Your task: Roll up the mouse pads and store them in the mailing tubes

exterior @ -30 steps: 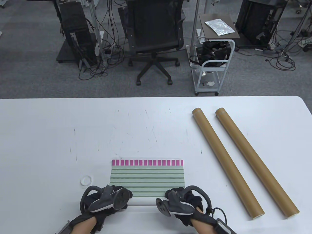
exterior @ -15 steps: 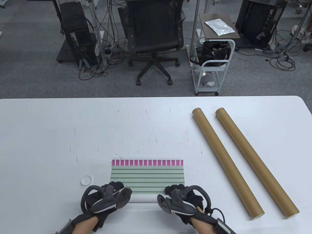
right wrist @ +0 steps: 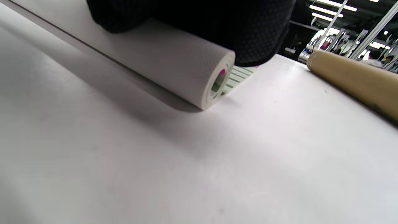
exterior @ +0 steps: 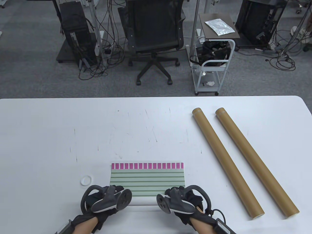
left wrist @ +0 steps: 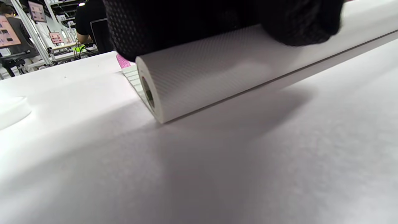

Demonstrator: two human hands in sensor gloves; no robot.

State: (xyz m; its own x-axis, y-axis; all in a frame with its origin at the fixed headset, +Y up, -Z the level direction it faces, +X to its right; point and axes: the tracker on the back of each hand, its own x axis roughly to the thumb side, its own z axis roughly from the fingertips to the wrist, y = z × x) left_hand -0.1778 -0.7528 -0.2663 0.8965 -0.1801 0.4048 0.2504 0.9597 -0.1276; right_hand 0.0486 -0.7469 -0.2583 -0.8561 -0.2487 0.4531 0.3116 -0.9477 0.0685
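Mouse pad near table front edge, near part rolled, striped face inward. Left hand and right hand each curled over one end of roll.

Risks, as judged: uneven hand pressure makes roll cone out; loose core springs open; fat roll jams in mailing tubes.

White table scuffed. Beyond: office chair, cart, floor cables.

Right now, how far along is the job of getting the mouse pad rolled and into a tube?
Partly rolled. The near end of the mouse pad is already wound into a white roll. The left hand and right hand grip that roll at each end. The striped part still lies flat, and both mailing tubes lie untouched on the table.
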